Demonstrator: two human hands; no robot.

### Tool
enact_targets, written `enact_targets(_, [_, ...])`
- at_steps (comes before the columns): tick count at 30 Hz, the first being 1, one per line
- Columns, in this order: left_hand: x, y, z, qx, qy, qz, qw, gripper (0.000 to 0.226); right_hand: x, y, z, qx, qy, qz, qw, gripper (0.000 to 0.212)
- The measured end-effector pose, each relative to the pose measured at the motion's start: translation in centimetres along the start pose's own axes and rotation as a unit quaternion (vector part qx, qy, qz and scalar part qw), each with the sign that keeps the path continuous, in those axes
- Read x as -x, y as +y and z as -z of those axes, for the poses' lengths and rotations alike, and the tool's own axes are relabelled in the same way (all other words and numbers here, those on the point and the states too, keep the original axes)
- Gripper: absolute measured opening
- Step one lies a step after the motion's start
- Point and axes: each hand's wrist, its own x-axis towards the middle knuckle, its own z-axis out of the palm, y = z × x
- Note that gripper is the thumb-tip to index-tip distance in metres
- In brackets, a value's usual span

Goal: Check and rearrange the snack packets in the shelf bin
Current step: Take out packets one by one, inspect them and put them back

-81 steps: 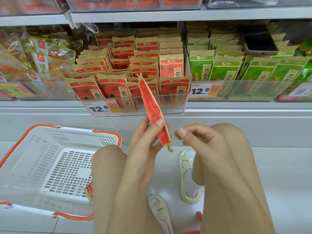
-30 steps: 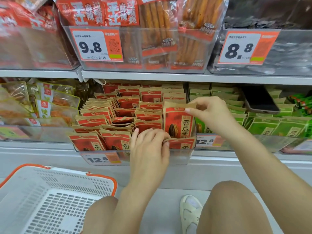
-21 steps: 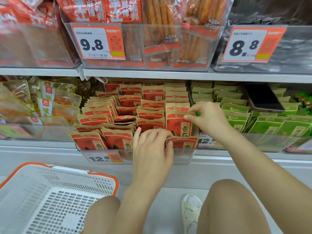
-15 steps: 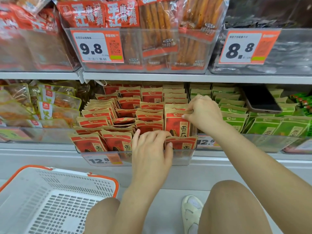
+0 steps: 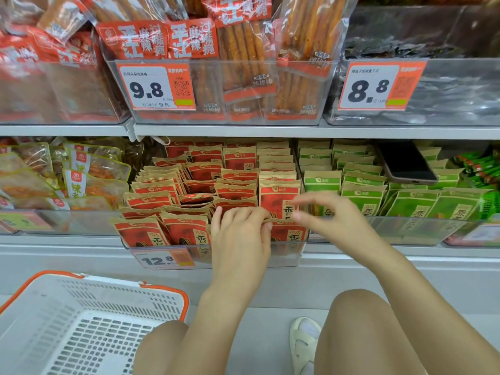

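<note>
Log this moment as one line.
left hand: fingers on front red packets | right hand: free above bin, blurred | basket: beside

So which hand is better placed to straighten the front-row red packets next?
Probably the left hand: its fingertips already rest on the front red packets. The right hand hovers blurred, holding nothing.

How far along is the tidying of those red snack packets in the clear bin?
Partly done. The right-hand column of red packets stands upright in the bin. In hand: the left hand rests its fingers on the front packets, while the right hand, blurred, hovers open and holds nothing. Left: the middle packets lie slumped and crooked and need straightening.
</note>
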Motion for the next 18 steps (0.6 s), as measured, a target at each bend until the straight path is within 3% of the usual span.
enact_targets(2, [0.1, 0.1, -0.1, 0.002, 0.008, 0.0, 1.0, 0.01, 1.1, 1.2, -0.7, 0.031, -0.004, 0.008, 0.999, 0.041])
enact_targets(6, [-0.2, 0.7, 0.2, 0.045, 0.039, -0.001, 0.998, 0.012, 1.4, 2.3, -1.4, 0.048, 0.093, 0.009, 0.995, 0.027])
enact_targets(9, [-1.1, 1.4, 1.6, 0.126, 0.052, -0.002, 0.991, 0.011, 1.0, 1.7, -1.0, 0.04, 0.091, 0.012, 0.995, 0.023])
enact_targets(14, [-1.9, 3.4, 5.2, 0.307, 0.043, 0.01, 0.951, 0.013, 1.8, -1.0, 0.0, -0.11, 0.127, 0.074, 0.983, 0.01])
enact_targets(18, [-1.2, 4.7, 7.0, 0.448, -0.016, 0.049, 0.893, 0.035, 3.2, -3.3, 1.2, -0.216, 0.205, 0.115, 0.948, 0.016])
